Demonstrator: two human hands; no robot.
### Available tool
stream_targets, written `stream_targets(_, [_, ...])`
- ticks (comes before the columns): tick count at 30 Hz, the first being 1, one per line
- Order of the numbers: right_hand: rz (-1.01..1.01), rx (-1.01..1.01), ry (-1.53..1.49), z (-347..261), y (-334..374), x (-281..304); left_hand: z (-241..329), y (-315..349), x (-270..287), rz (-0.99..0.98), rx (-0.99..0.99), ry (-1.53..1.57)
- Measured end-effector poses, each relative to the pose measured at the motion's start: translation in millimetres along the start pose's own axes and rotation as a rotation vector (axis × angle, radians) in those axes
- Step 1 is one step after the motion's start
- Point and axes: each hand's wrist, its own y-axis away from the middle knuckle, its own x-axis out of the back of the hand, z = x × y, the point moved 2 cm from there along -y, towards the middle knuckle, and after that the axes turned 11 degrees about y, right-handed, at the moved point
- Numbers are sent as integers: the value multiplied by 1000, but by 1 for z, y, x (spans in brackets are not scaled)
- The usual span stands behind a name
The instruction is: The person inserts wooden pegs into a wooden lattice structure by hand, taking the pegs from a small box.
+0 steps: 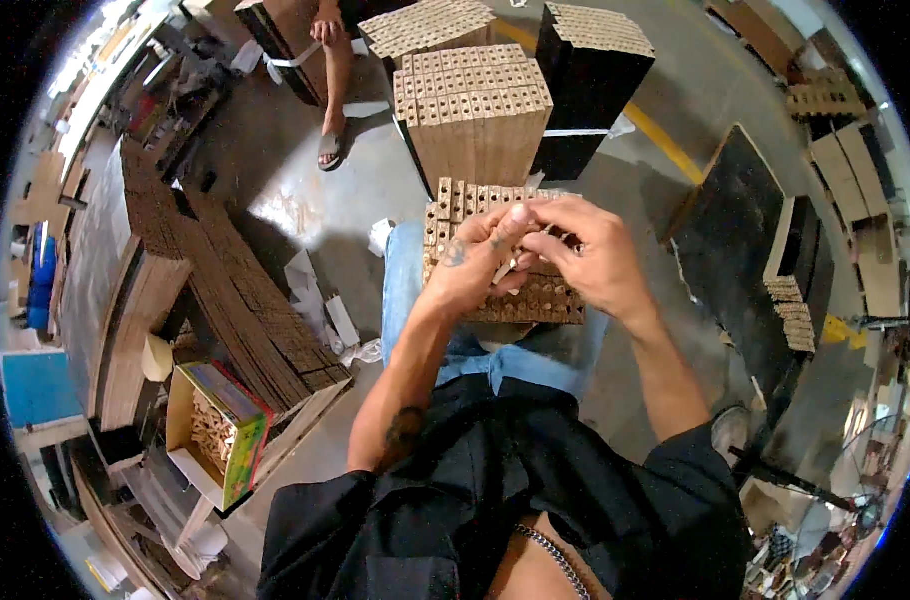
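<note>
Over my lap is a block of wooden strips point(457, 205) stood tightly together, their upper ends drilled with rows of round holes. Small pegs stick out of several holes near its closer edge. My left hand point(478, 258) is curled above the block, with a few short, pale wooden dowels point(505, 270) showing between its fingers. My right hand point(600, 255) meets it from the other side, fingers bent and thumb pressed in. Whatever lies between the right fingertips is too small to make out. Both hands cover the middle of the block.
Beyond my knees stand several bundles of drilled strips point(475, 105). At my left, an open cardboard box point(250, 450) of dowels sits by long stacked boards point(245, 290). A dark panel point(730, 240) is on the right. Another person's leg point(338, 80) shows at the far left.
</note>
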Motion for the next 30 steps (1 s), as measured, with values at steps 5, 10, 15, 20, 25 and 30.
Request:
stream_targets(5, [-20, -443, -367, 11, 4, 4, -4, 1, 6, 71, -23, 94])
stream_targets(10, [-207, -535, -175, 44, 30, 37, -6, -1, 6, 68, -39, 121])
stream_targets(15, [-385, -335, 12, 48, 28, 27, -4, -1, 6, 82, -40, 121])
stream_targets(20, [-226, -48, 238, 39, 27, 22, -8, -3, 8, 36, -62, 136])
stream_targets(25, [-300, 27, 509, 25, 46, 14, -5, 1, 7, 82, -3, 153])
stream_targets(30, [-234, 135, 559, 26, 51, 5, -1, 0, 3, 126, -38, 122])
